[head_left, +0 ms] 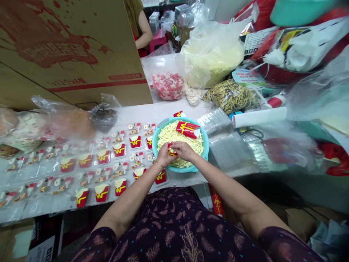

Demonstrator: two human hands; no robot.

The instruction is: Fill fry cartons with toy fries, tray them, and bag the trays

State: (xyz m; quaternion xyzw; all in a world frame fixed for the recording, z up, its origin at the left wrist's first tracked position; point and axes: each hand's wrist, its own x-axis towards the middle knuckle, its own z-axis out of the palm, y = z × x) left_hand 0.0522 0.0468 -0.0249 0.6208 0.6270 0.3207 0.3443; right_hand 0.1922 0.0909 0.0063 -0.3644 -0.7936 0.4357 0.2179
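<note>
Over a turquoise basin (205, 153) heaped with pale yellow toy fries (166, 134), my left hand (164, 155) is closed round a small red and yellow fries box (172, 153). My right hand (184, 150) meets it from the right, fingers pinched at the box's top; a pale bit shows between the hands, and what exactly the right fingers hold is hidden. On the fries behind my hands lies a stack of flat red fries boxes (188, 129). Filled fries boxes (119, 149) stand in rows of clear trays to the left.
Clear plastic trays (214, 122) are stacked right of the basin. Bags of pink and white pieces (168, 86) and dark-striped strands (231, 96) sit behind. A large carton (76, 51) rises at the back left. Another person's arm (144, 31) shows beyond.
</note>
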